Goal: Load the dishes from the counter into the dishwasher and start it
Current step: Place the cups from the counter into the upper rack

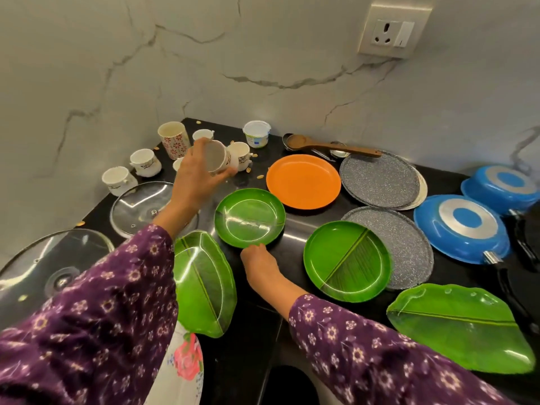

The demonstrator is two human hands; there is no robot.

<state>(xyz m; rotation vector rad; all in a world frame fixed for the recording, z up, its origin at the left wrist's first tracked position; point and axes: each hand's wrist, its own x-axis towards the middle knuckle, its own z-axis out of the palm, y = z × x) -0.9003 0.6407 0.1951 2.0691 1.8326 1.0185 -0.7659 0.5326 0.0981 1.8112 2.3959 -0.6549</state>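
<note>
My left hand point(194, 173) grips a white cup point(216, 158), tilted on its side above the black counter point(295, 233). My right hand point(258, 266) touches the near rim of a round green plate point(249, 217); whether its fingers curl under the rim is hidden. More white cups point(145, 162) and a patterned tumbler point(174, 139) stand at the back left. An orange plate point(303, 185), another round green plate point(346, 261) and two leaf-shaped green plates point(204, 283) lie around. The dishwasher is out of view.
Two glass lids point(137, 207) lie at the left. Grey speckled plates point(380, 179), two upturned blue pans point(460, 228), a wooden ladle point(330, 145) and a yoghurt tub point(257, 133) fill the right and back. Marble wall with a socket point(393, 30) behind.
</note>
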